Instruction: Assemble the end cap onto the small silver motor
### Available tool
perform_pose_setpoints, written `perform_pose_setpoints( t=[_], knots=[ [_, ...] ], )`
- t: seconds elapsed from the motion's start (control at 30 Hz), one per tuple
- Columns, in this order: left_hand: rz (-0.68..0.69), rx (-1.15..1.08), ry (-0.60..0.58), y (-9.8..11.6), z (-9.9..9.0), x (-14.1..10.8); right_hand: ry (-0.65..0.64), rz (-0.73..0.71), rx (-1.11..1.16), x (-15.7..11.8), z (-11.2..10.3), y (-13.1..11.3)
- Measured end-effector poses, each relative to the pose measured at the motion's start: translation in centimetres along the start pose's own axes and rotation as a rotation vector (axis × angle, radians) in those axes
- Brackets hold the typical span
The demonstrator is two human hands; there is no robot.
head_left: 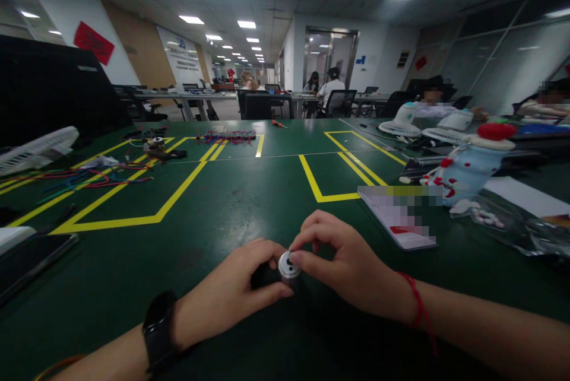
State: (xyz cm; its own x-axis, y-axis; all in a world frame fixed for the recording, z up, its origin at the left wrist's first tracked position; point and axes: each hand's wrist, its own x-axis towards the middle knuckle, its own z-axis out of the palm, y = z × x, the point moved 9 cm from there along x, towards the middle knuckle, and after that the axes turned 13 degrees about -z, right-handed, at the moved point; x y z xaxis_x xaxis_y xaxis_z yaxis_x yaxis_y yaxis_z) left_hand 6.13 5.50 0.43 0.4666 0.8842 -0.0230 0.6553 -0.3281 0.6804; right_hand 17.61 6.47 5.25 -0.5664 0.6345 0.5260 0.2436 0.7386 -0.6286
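A small silver metal cylinder (289, 273), which looks like a small motor, stands on the green table with dark holes in its top face. My left hand (240, 280) curls around its left side, fingers behind it and thumb in front. Over the top face, my right hand (338, 256) has thumb and index finger pinched together at the rim of a hole. Whatever lies between those fingertips is too small or hidden to name. A black watch (159, 324) is on my left wrist and a red cord (416, 298) on my right.
Yellow tape (178, 194) marks boxes on the table (240, 209). Loose wires (102, 176) lie left, a wire bundle (227, 136) and red screwdriver (278, 124) farther back. To the right are a pale flat card or tablet (378, 209), a blue cup (476, 167) and white fans (401, 123).
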Motion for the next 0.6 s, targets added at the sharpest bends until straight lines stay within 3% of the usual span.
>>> perform_pose_setpoints(
  t=[0.1, 0.3, 0.4, 0.5, 0.6],
  knots=[
    [-0.004, -0.004, -0.004, 0.0, 0.0, 0.0, 0.039, 0.037, -0.004, -0.1, -1.4, 0.9],
    [-0.005, -0.009, -0.019, 0.0, 0.0, 0.0, -0.31, 0.029, -0.053, -2.3, 0.4, 3.0],
    [-0.009, -0.01, -0.016, 0.0, -0.1, 0.0, -0.372, 0.026, -0.096, -2.9, 1.0, 3.3],
    [-0.013, -0.018, -0.026, 0.0, -0.1, 0.1, -0.311, 0.058, -0.026, -2.6, 0.5, 3.5],
    [-0.016, -0.023, -0.031, 0.0, -0.1, 0.1, -0.074, 0.179, 0.059, -2.2, -1.8, 4.9]
  ],
)
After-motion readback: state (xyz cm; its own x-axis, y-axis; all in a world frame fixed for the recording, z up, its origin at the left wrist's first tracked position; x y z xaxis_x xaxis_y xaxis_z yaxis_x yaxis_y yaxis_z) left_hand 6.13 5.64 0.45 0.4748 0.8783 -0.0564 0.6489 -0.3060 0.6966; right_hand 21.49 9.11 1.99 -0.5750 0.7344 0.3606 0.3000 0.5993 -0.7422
